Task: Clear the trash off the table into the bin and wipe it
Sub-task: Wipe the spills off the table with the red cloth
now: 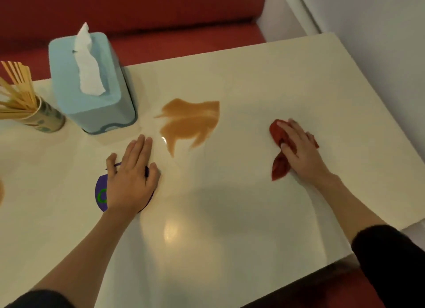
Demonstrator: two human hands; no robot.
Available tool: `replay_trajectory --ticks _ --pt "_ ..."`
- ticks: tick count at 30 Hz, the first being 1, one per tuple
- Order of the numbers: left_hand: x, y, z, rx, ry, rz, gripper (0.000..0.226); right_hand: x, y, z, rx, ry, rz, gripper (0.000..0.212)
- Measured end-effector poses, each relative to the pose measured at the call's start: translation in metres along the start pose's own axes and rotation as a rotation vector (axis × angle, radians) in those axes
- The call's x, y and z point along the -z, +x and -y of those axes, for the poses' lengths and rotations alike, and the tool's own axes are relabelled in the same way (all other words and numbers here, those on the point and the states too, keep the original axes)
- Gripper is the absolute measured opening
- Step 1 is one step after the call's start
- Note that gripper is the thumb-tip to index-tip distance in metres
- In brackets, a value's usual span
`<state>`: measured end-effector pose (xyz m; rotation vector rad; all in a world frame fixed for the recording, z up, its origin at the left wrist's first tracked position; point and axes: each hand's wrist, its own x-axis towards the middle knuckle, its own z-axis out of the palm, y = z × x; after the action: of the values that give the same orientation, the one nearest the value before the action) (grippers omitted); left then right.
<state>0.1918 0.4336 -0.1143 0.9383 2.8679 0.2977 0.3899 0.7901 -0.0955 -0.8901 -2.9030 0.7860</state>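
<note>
much bare table (pixel 230 215) before spill (pixel 188 121)

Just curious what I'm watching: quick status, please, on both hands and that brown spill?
Left hand flat on purple disc. Right hand presses red cloth on table, clear of brown spill. Spill not yet wiped up. Tissue box near its left edge.

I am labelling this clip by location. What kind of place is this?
Probably a restaurant or café booth: a red bench seat behind the table, a cup of wooden sticks, perhaps chopsticks, and a tissue box.
</note>
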Motion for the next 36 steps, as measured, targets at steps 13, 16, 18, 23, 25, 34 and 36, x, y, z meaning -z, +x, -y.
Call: replay_trajectory --ticks 13,16,18,23,25,34,36 --pt "-0.002 0.004 0.001 -0.001 0.026 -0.039 0.058 -0.033 0.186 0.079 0.074 -0.103 -0.122 0.057" --pt "-0.005 0.000 0.002 0.012 0.024 -0.028 0.058 -0.034 0.137 0.066 0.328 -0.051 0.049 0.060" --pt "-0.006 0.000 0.002 0.009 0.026 -0.022 0.059 -0.024 0.109 0.043 0.428 -0.075 0.106 0.062" --pt "-0.005 0.000 0.000 0.015 0.008 -0.013 0.058 0.002 0.158 0.020 0.236 -0.154 -0.021 0.064" --pt "-0.005 -0.001 0.002 0.020 0.005 -0.022 0.059 -0.004 0.188 0.037 0.124 -0.169 -0.064 0.062" --pt "-0.005 -0.002 0.004 0.010 -0.024 -0.014 0.058 -0.054 0.128 0.090 0.409 -0.089 0.048 0.051" --pt "-0.005 -0.002 0.004 0.008 -0.034 -0.011 0.058 -0.045 0.096 0.075 0.468 -0.088 0.087 0.051"
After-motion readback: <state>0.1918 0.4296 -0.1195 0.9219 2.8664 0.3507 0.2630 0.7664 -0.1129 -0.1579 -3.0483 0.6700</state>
